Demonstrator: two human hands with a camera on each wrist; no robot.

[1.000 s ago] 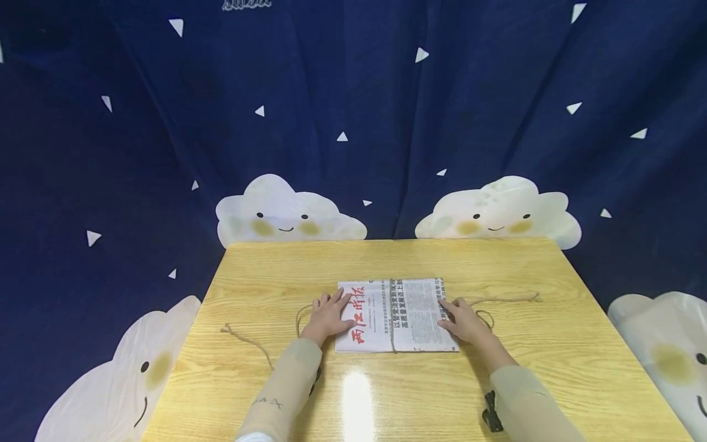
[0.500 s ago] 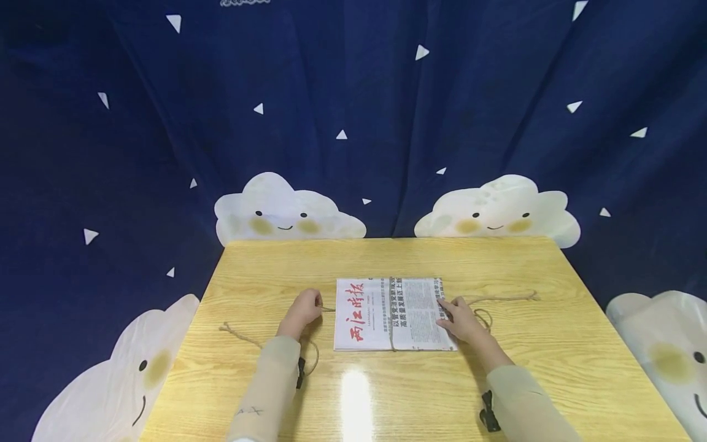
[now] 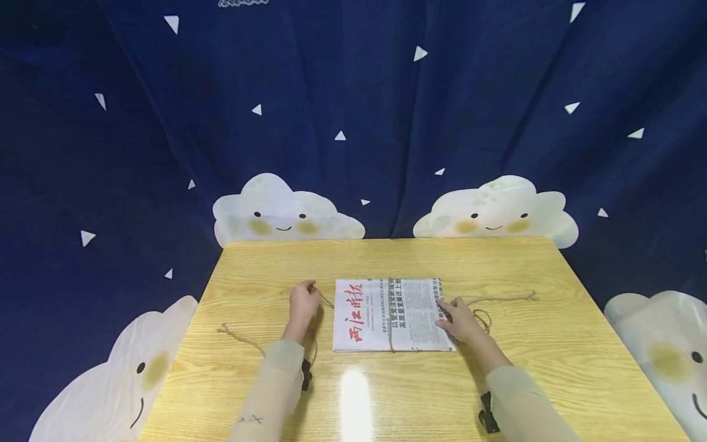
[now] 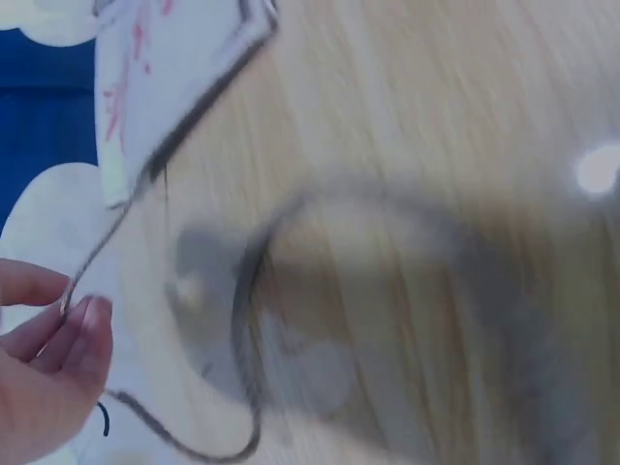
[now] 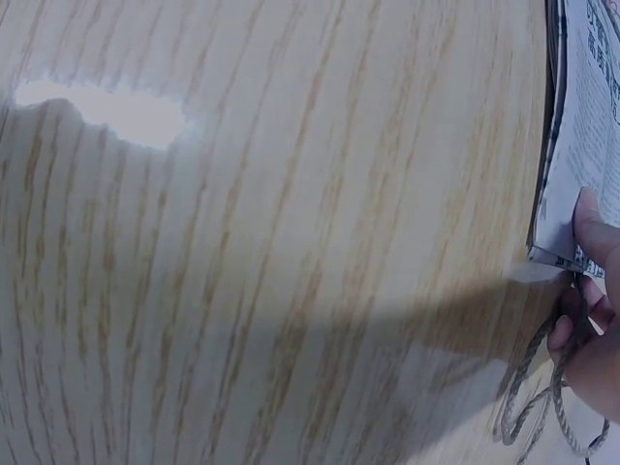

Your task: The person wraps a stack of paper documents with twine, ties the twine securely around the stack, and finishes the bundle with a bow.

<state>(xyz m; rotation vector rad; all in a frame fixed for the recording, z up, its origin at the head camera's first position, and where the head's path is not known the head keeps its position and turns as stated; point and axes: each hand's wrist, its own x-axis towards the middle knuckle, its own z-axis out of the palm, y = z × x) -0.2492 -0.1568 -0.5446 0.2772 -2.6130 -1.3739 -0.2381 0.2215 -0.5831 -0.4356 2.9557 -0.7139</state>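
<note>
A stack of folded newspapers (image 3: 361,316) lies on the table, with twine (image 3: 391,337) running across its middle. To its left, my left hand (image 3: 304,306) pinches the twine (image 4: 92,257) between thumb and fingers. In the left wrist view this strand runs taut from the hand to the stack's edge, and a loose loop (image 4: 247,339) hangs below. My right hand (image 3: 463,320) holds the right edge of the stack. The right wrist view shows its thumb (image 5: 587,218) on the top sheet and other fingers curled by the edge, beside looped twine (image 5: 528,387).
Loose twine ends lie on the wooden table (image 3: 420,393), one at the left (image 3: 240,336) and one at the right (image 3: 508,298). Behind the table hangs a dark blue curtain (image 3: 309,73) with white clouds. Black straps (image 3: 488,412) sit at both wrists.
My left hand has left the newspapers' left side, taken hold of the twine and drawn it out left and slightly away. My right hand stays at the right edge.
</note>
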